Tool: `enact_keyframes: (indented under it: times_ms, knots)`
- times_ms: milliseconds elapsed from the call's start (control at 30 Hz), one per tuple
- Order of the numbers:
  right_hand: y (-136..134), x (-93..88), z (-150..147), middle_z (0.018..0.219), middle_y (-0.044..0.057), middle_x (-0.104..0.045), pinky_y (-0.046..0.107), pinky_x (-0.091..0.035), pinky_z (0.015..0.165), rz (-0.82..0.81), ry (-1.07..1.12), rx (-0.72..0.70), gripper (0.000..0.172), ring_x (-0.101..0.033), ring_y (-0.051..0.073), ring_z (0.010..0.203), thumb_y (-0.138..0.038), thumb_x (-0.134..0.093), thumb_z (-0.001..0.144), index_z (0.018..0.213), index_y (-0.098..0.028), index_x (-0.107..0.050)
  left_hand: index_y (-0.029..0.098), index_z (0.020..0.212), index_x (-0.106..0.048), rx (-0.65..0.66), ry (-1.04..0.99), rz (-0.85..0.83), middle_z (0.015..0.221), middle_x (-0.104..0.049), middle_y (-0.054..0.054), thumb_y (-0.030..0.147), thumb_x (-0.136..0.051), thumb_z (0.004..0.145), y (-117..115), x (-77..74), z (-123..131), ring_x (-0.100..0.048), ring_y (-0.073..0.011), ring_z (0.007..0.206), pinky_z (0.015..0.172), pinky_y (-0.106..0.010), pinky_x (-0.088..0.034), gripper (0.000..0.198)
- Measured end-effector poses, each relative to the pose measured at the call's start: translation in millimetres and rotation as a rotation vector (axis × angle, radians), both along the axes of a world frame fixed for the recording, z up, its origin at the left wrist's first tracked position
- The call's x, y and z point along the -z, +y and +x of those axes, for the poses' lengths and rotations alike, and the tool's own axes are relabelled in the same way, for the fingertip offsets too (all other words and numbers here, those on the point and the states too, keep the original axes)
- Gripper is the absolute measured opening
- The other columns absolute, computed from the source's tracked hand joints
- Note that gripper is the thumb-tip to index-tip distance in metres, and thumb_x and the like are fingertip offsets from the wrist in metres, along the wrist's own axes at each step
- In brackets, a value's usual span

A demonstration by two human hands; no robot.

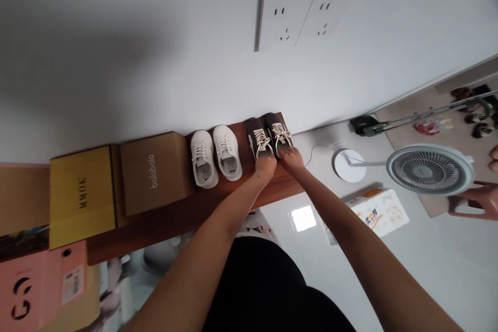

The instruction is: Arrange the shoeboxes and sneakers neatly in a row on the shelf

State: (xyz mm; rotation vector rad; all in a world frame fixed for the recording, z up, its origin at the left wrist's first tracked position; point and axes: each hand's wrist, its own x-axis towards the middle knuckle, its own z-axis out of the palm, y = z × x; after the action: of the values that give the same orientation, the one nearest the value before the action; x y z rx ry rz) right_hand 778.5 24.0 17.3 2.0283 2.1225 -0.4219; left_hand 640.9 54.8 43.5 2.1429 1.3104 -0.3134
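Two dark sneakers with cream laces stand side by side, toes toward the wall, at the right end of a reddish-brown wooden shelf [249,187]. My left hand [266,166] is closed on the heel of the left dark sneaker [257,134]. Gripping the heel of the right dark sneaker [276,127] is my right hand [291,160]. Fingertips of both hands are partly hidden inside the shoes. To their left, a pair of white sneakers [223,142] rests on the same shelf, untouched.
Left along the shelf are a brown shoebox [153,174] and a yellow shoebox [83,194]; a pink box [42,290] sits lower. A fan [430,170] and a tissue pack [379,210] are on the floor at right. Wall sockets [307,15] are above.
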Motion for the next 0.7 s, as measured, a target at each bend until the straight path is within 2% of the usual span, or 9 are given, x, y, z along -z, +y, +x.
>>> enact_keyframes:
  times_ms: [133, 233, 333, 433, 500, 567, 633, 700]
  knots:
    - [-2, -25.2, -11, 0.117, 0.019, -0.065, 0.041, -0.035, 0.093, 0.050, -0.024, 0.082, 0.026, -0.051, 0.032, 0.109, -0.024, -0.054, 0.092, 0.112, -0.013, -0.066, 0.004, 0.121, -0.061, 0.063, 0.002, 0.103, 0.107, -0.070, -0.022, 0.011, -0.042, 0.096, 0, -18.8, -8, -0.066, -0.0294, 0.111, 0.099, -0.039, -0.049, 0.032]
    - [-3, -50.0, -26, 0.120, 0.018, -0.063, 0.041, -0.034, 0.093, 0.131, -0.001, 0.155, 0.028, -0.050, 0.032, 0.108, -0.024, -0.054, 0.092, 0.116, -0.015, -0.066, 0.009, 0.123, -0.058, 0.053, -0.074, 0.161, 0.114, -0.069, -0.019, 0.019, -0.047, 0.097, -1, -42.6, -33, -0.065, -0.0284, 0.113, 0.099, -0.038, -0.048, 0.030]
    - [-6, -70.3, -50, 0.120, 0.016, -0.064, 0.042, -0.035, 0.095, 0.251, 0.104, 0.188, 0.029, -0.050, 0.033, 0.109, -0.030, -0.057, 0.093, 0.117, -0.017, -0.066, 0.015, 0.126, -0.057, -0.044, -0.168, 0.167, 0.118, -0.069, -0.014, 0.024, -0.052, 0.097, -13, -63.3, -80, -0.065, -0.0258, 0.113, 0.100, -0.037, -0.047, 0.031]
    - [-15, -78.0, -86, 0.115, 0.015, -0.066, 0.042, -0.038, 0.096, 0.320, 0.294, 0.152, 0.027, -0.053, 0.031, 0.107, -0.031, -0.059, 0.093, 0.113, -0.017, -0.068, 0.019, 0.125, -0.060, -0.205, -0.278, 0.128, 0.122, -0.069, -0.011, 0.025, -0.055, 0.095, -42, -67.4, -144, -0.063, -0.0251, 0.116, 0.104, -0.039, -0.045, 0.031]
    - [-29, -74.1, -118, 0.112, 0.014, -0.068, 0.041, -0.041, 0.097, 0.281, 0.458, 0.111, 0.024, -0.056, 0.030, 0.106, -0.030, -0.060, 0.091, 0.109, -0.017, -0.070, 0.020, 0.120, -0.063, -0.358, -0.351, 0.054, 0.121, -0.070, -0.010, 0.024, -0.057, 0.093, -68, -59.3, -191, -0.063, -0.0255, 0.116, 0.106, -0.041, -0.044, 0.028]
    - [-49, -63.2, -158, 0.108, 0.012, -0.069, 0.040, -0.045, 0.096, 0.144, 0.645, 0.118, 0.021, -0.060, 0.027, 0.104, -0.029, -0.063, 0.089, 0.106, -0.018, -0.070, 0.021, 0.113, -0.066, -0.579, -0.439, -0.064, 0.118, -0.070, -0.010, 0.023, -0.062, 0.089, -94, -46.1, -240, -0.064, -0.0253, 0.113, 0.107, -0.042, -0.044, 0.025]
    - [-70, -46.9, -204, 0.103, 0.008, -0.071, 0.037, -0.049, 0.092, -0.077, 0.859, 0.243, 0.021, -0.065, 0.023, 0.097, -0.030, -0.066, 0.086, 0.105, -0.020, -0.070, 0.020, 0.108, -0.066, -0.931, -0.563, -0.213, 0.111, -0.071, -0.010, 0.024, -0.068, 0.085, -113, -32.1, -294, -0.066, -0.0240, 0.108, 0.104, -0.040, -0.047, 0.023]
    - [-85, -28.4, -255, 0.099, 0.007, -0.072, 0.036, -0.053, 0.088, -0.357, 1.057, 0.451, 0.027, -0.067, 0.022, 0.092, -0.035, -0.072, 0.082, 0.105, -0.021, -0.068, 0.020, 0.109, -0.064, -1.401, -0.715, -0.333, 0.107, -0.069, -0.011, 0.032, -0.069, 0.087, -122, -21.2, -353, -0.067, -0.0216, 0.102, 0.098, -0.038, -0.050, 0.026]
